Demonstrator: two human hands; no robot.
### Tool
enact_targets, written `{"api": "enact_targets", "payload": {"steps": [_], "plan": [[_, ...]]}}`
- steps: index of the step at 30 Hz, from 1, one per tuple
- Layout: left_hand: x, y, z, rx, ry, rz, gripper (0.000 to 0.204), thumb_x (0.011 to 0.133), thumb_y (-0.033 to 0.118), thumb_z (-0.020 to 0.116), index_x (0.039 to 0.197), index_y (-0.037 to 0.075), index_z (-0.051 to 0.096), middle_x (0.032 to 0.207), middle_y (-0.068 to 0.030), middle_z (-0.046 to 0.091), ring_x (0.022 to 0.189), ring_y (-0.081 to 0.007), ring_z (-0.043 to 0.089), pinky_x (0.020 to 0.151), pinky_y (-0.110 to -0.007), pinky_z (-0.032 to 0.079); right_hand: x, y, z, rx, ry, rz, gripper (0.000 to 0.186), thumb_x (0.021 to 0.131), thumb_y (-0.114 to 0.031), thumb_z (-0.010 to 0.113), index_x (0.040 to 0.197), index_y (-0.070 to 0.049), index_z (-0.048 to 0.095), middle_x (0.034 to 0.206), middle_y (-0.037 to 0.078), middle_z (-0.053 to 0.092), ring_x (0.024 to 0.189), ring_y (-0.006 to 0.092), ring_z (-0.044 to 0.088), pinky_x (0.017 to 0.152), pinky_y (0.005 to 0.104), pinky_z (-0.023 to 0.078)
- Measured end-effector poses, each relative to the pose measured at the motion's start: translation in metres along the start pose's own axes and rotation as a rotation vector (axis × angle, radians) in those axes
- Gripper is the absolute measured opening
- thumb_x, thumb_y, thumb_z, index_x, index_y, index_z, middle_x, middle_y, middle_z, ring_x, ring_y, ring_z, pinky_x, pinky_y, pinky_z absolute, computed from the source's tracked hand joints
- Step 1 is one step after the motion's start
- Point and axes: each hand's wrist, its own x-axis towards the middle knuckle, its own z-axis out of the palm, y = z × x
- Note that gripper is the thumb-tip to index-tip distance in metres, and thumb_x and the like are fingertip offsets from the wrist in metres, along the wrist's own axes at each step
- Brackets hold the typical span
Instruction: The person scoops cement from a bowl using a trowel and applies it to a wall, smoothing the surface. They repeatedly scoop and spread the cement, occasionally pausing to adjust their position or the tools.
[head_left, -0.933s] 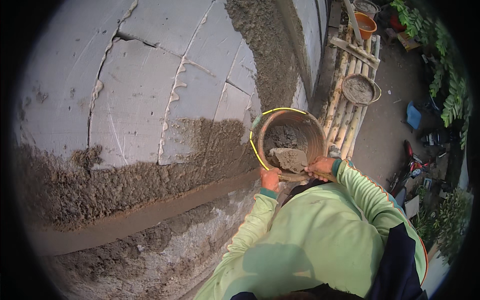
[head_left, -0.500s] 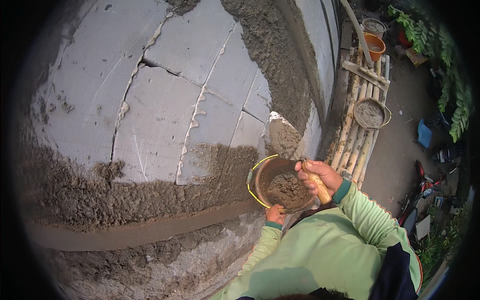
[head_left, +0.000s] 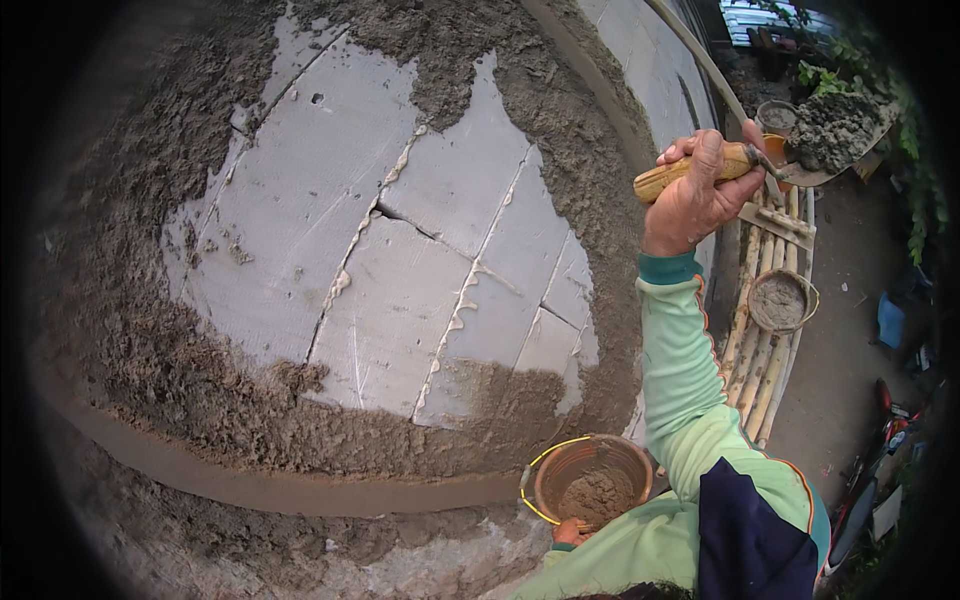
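Brown-orange bucket (head_left: 605, 452) grasped by its near rim in the left hand (head_left: 571, 532), close to the torso, probably to steady the load of wet mortar (head_left: 597, 498) and keep it within easy reach of the other arm. Much of that hand hidden behind the rim and cuff. Yellow carrying handle (head_left: 552, 450) curved round the bucket's left side, likely to leave the opening free.

Well above and right of the bucket, wooden-handled trowel (head_left: 662, 184) clenched in the right hand (head_left: 695, 205), at the end of an outstretched arm; seems gripped this firmly to balance the weight on the blade. Carries a heaped clod (head_left: 835, 130), grey, rough and damp-looking, spread almost to the metal edges. Within the bucket, browner, softer mortar, mounded below ribbed walls.

Above and left of the bucket, bare grey blocks (head_left: 400, 310) ringed by coarse mortar coating (head_left: 180, 340). Above and right of the bucket, second bucket (head_left: 780, 328) on a platform of poles (head_left: 745, 370), perhaps set there as a nearby supply.
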Motion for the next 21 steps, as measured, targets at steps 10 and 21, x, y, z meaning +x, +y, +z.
{"api": "enact_targets", "payload": {"steps": [10, 21], "plan": [[-0.004, -0.013, 0.024, 0.021, 0.058, 0.215, 0.046, 0.087, 0.002, 0.055, 0.129, -0.004, 0.036, 0.113, -0.0269, 0.058, 0.103, -0.0451, 0.063, 0.089, -0.058, 0.053, -0.188, -0.094, -0.268, -0.904, -1.589, 1.31, 0.042, 0.085, -0.031, 0.062, 0.119, -0.006, 0.059, 0.088, 0.022, 0.067, 0.086, 0.0429, 0.065, 0.077, 0.0486, 0.05], [-0.051, 0.023, 0.131, 0.727, -0.182, 1.244, 0.092, 0.07, -0.006, 0.06, 0.155, -0.001, 0.023, 0.154, -0.0252, 0.034, 0.144, -0.0369, 0.03, 0.119, -0.038, 0.022, -0.172, -0.117, -0.386, -1.524, -1.906, 1.744, 0.036, 0.094, -0.037, 0.061, 0.086, -0.003, 0.069, 0.068, 0.008, 0.063, 0.058, 0.0189, 0.059, 0.051, 0.0363, 0.049]]}}
